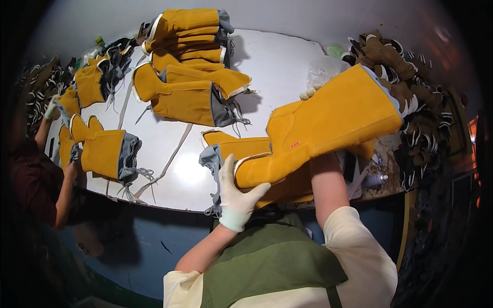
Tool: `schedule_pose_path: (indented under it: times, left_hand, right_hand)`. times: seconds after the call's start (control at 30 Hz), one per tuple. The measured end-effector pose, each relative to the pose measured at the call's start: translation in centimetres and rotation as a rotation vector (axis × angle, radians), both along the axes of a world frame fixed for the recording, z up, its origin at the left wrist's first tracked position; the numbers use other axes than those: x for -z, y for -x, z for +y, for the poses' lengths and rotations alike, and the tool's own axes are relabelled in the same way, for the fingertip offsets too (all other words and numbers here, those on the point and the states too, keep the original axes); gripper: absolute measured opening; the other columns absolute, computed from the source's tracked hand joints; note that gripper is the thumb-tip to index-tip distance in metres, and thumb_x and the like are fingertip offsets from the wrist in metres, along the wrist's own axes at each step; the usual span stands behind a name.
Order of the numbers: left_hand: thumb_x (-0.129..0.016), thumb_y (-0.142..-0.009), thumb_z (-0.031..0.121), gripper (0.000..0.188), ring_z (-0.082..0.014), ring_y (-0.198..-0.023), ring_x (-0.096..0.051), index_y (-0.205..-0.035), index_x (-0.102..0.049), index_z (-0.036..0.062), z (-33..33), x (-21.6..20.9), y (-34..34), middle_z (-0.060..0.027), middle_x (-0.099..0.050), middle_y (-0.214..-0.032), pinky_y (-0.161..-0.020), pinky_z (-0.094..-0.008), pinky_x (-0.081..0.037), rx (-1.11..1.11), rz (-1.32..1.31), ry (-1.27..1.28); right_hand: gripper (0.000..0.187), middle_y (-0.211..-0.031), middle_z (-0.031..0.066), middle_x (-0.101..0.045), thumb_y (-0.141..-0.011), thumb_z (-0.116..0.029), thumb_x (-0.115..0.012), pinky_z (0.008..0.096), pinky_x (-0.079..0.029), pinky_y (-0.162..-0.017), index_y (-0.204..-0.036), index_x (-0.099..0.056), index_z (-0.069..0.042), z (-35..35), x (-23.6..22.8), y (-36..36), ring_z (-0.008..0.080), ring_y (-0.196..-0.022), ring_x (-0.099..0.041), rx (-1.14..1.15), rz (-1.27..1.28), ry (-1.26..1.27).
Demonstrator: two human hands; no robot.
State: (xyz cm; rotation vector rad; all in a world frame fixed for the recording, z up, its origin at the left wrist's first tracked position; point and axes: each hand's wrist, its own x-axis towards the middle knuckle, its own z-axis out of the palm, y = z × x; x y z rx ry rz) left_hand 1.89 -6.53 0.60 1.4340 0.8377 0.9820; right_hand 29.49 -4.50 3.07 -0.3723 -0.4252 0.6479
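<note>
A tall yellow suede boot upper (334,118) lies tilted across both my hands, its toe toward the left and its wide shaft opening up at the right. My left hand (238,197), in a white glove, grips the toe end, thumb along the near side and fingers round the other. Behind the shaft is my right hand (310,93); only gloved fingertips show over its upper edge, and the rest is hidden, with the forearm passing underneath. Below the held piece, another yellow boot upper (226,138) with grey lining (209,156) rests at the table's near edge.
On the white table (277,56) stands a stack of yellow boot uppers (187,46), with another upper (179,100) in front. At left, a co-worker's hands (70,169) handle more uppers (102,151). Brown shoe uppers (385,56) pile up at right, near a spray can (376,179).
</note>
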Motion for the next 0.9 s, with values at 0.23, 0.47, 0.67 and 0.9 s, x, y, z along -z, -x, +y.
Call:
schedule_pose_path:
  times: [0.23, 0.47, 0.67, 0.9]
  left_hand:
    - [-0.080, -0.072, 0.016, 0.054, -0.0292, -0.114, -0.052, -0.120, -0.060, 0.0009, 0.3, 0.4, -0.1, -0.0169, -0.050, -0.121, -0.100, -0.0360, -0.042, -0.028, 0.152, -0.147]
    - [-0.061, -0.088, 0.003, 0.016, -0.0237, -0.110, -0.056, -0.102, -0.070, -0.0004, 0.7, 1.0, -0.3, -0.0148, -0.057, -0.116, -0.098, -0.0320, -0.042, -0.065, -0.056, 0.033]
    - [-0.065, -0.086, 0.005, 0.022, -0.0279, -0.113, -0.054, -0.107, -0.067, -0.0011, 0.4, -0.7, -0.6, -0.0176, -0.056, -0.118, -0.098, -0.0350, -0.043, -0.059, 0.105, -0.146]
    - [-0.064, -0.085, 0.000, 0.022, -0.0312, -0.109, -0.056, -0.107, -0.066, -0.0003, 0.5, 0.1, -0.7, -0.0206, -0.054, -0.119, -0.097, -0.0349, -0.045, -0.040, 0.060, -0.140]
  right_hand:
    - [0.038, -0.091, 0.0132, -0.062, -0.099, -0.035, -0.048, 0.0406, -0.051, -0.083, -0.107, -0.058, 0.001, -0.3, 0.0, -0.1, 0.0278, -0.085, -0.061, 0.024, 0.071, -0.046]
    - [0.036, -0.091, 0.0130, -0.062, -0.100, -0.034, -0.047, 0.0400, -0.051, -0.083, -0.105, -0.058, 0.001, -0.3, 0.0, 0.1, 0.0271, -0.085, -0.060, 0.016, 0.099, -0.051]
    - [0.037, -0.090, 0.0123, -0.062, -0.100, -0.036, -0.046, 0.0406, -0.051, -0.082, -0.104, -0.059, -0.001, -0.4, -0.1, 0.1, 0.0268, -0.084, -0.060, 0.030, 0.095, -0.017]
    - [0.038, -0.090, 0.0114, -0.062, -0.099, -0.039, -0.046, 0.0419, -0.050, -0.083, -0.104, -0.059, -0.003, -0.4, -0.6, 0.6, 0.0265, -0.083, -0.060, -0.016, 0.096, -0.010]
